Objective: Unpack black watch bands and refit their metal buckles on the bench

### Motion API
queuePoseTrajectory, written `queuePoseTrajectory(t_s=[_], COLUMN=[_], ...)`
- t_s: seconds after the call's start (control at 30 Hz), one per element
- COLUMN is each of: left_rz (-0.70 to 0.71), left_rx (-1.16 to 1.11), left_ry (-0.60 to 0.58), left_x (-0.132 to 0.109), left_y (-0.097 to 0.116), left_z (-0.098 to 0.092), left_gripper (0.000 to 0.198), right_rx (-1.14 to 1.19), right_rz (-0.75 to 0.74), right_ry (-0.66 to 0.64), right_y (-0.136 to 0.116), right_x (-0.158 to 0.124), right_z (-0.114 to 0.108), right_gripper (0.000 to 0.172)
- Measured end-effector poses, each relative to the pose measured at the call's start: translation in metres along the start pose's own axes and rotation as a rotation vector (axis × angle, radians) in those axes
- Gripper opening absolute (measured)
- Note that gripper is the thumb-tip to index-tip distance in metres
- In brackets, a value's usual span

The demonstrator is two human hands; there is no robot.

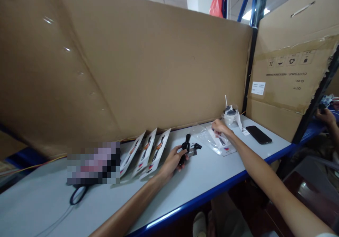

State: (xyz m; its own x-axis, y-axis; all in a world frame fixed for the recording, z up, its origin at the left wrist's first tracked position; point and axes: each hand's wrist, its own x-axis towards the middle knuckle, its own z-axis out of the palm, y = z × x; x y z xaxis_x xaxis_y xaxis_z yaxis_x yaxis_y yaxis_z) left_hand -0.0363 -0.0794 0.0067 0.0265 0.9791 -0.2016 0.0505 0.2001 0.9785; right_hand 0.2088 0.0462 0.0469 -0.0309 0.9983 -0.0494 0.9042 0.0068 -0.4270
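My left hand (177,158) is closed around a black-handled tool (188,140), whose exact kind I cannot make out. Just right of those fingers is a small black-and-metal piece (195,149) on the table. Farther right, my right hand (219,126) has its fingers curled down over a printed packaging card (225,146); what they pinch is hidden. Beneath and beside that card lies a clear plastic bag (209,140). Several printed cards (159,150) with tool pictures lean in a row left of my left hand.
A pixelated pinkish item (95,163) with a black loop lies at the left. Behind my right hand stands a clear cup (230,115) with a straw; a black phone (259,134) lies right. Cardboard walls (159,64) border the table. Another person's hand (327,117) shows far right.
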Motion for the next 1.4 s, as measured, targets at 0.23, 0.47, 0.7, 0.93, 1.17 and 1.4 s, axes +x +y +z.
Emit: queuePoseTrajectory(t_s=[0.23,0.47,0.7,0.93,1.17,1.4], left_rz=[-0.004,0.005,0.083,0.144,0.349,0.393], left_rx=[0.007,0.006,-0.064,0.34,1.128,1.461], left_ry=[0.018,0.013,0.189,0.055,0.063,0.166], left_x=[0.0,0.001,0.004,0.014,-0.008,-0.016], left_y=[0.001,0.0,-0.008,-0.013,0.007,0.04], left_z=[0.001,0.001,0.008,-0.005,-0.014,-0.027], left_gripper=[0.033,0.029,0.042,0.061,0.03,0.037], right_rx=[-0.221,-0.351,-0.262,-0.069,-0.161,-0.223], right_rz=[-0.088,-0.087,-0.121,-0.183,-0.087,-0.048], right_ry=[-0.13,-0.031,0.124,-0.064,0.149,0.469], right_y=[0.008,0.014,0.007,-0.004,0.005,-0.011], right_x=[-0.005,-0.007,-0.006,-0.006,-0.006,-0.021], right_z=[-0.011,-0.01,-0.01,0.005,-0.007,-0.018], right_gripper=[0.023,0.029,0.038,0.022,0.032,0.035])
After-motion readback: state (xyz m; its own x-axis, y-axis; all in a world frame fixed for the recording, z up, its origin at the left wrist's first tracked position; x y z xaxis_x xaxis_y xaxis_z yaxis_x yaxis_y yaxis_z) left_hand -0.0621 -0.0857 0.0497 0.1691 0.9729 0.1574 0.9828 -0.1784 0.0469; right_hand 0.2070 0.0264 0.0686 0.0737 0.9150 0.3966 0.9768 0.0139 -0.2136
